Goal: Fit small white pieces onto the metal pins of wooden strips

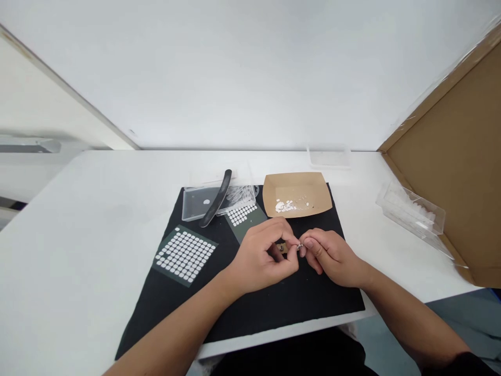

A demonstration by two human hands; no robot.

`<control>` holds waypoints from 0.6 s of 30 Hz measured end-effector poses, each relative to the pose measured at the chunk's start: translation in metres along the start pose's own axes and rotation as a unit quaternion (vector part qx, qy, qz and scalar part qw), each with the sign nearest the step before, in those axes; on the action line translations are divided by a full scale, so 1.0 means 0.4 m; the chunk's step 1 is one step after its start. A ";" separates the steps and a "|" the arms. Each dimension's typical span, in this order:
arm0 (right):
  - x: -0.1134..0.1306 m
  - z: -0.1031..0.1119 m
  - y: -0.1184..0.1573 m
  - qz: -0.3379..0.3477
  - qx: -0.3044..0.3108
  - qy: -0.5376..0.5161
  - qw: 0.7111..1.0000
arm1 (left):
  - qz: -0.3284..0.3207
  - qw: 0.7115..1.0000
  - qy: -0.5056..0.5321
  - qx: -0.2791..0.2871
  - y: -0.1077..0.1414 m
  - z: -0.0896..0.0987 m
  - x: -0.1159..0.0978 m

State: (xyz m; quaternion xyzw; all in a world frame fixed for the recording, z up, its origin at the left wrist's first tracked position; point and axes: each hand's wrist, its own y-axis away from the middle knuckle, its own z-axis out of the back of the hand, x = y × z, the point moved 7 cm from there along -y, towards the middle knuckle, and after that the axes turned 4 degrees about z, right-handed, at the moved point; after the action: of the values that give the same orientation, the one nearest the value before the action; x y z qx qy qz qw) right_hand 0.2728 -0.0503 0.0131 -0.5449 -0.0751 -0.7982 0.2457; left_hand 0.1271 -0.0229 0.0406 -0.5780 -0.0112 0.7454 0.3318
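Note:
My left hand (270,254) and my right hand (332,255) meet above the black mat (313,297). Between their fingertips is a small shiny metal piece (299,246), too small to name and partly covered by the fingers. Thumb and forefinger of the left hand pinch it from one side; the right hand's closed fingers grip it from the other. Just behind the left fingers, a small tan piece with a dark metallic spot (281,248) shows on the mat. Beyond the hands stands a brown paper tray (297,189) with loose white discs in it.
Sheets of white round stickers (185,256) lie on the mat's left side. A black curved nail file (217,201) rests across an open clear plastic box (195,203). Another clear box (413,209) leans by the cardboard (450,141) at right; a clear tray (329,158) sits behind.

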 end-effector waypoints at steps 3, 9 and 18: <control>-0.010 0.000 0.003 -0.019 -0.002 -0.047 0.999 | 0.006 0.999 0.030 0.010 -0.004 0.002 -0.008; -0.017 0.000 0.010 -0.018 -0.004 -0.094 0.995 | 0.022 0.993 0.102 0.049 -0.004 0.000 -0.001; -0.012 0.000 0.006 -0.003 -0.007 -0.084 0.996 | 0.093 0.982 0.140 0.089 0.002 -0.013 0.039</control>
State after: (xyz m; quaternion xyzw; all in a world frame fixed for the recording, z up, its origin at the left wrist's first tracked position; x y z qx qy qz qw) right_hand 0.2753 -0.0510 0.0082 -0.6115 -0.0911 -0.7508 0.2325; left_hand 0.1294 -0.0176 0.0252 -0.6438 0.1553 0.6823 0.3096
